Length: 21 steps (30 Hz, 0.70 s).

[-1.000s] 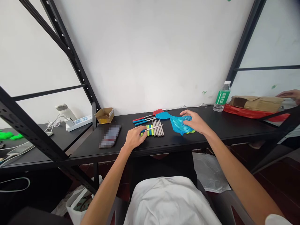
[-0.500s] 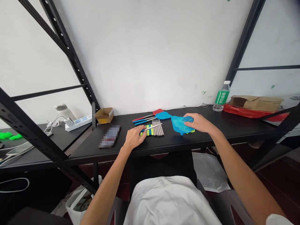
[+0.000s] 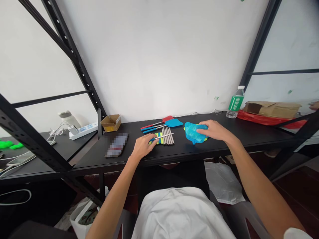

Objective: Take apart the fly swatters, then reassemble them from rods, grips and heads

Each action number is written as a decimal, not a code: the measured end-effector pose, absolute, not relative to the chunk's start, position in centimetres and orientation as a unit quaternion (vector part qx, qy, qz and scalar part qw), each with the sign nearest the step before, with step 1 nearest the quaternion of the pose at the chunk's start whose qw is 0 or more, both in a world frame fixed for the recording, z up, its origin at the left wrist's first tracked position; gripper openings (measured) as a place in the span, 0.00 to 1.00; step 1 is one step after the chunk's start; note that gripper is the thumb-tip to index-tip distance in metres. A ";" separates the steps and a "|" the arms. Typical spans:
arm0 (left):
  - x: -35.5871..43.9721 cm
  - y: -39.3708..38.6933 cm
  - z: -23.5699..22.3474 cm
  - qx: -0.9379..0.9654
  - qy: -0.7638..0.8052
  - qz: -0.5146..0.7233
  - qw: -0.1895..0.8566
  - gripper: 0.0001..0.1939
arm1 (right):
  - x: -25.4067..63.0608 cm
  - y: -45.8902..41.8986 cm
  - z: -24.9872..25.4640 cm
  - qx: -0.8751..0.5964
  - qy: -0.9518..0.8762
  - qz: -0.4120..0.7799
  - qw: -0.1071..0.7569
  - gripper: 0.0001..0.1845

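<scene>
Slim silver metal rod with blue end (image 3: 164, 135) held across row of silver metal tubes (image 3: 168, 141) on black bench (image 3: 239, 136); fingers of left hand (image 3: 144, 145) clamped near blue end, presumably leaving shaft free. Blue plastic mesh paddle (image 3: 193, 133), farther right, pinched at edge by fingers of right hand (image 3: 216, 129), presumably since thin there; yellow-green piece (image 3: 206, 138) partly covered beneath.

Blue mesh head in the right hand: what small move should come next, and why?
Probably bring the blue mesh head toward the bare end of the rod. The right hand grips the mesh by its edge, the left hand holds the rod with its metal end pointing that way, and a gap separates the two.
</scene>
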<state>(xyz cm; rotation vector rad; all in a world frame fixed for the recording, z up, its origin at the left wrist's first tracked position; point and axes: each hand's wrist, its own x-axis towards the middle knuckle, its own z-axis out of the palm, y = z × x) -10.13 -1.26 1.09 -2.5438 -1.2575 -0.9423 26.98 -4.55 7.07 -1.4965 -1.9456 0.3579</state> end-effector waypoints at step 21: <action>-10.2 -1.1 1.0 -0.853 -0.408 -0.316 0.072 0.19 | 25.1 -4.3 6.8 -0.481 -0.687 0.289 0.462 0.21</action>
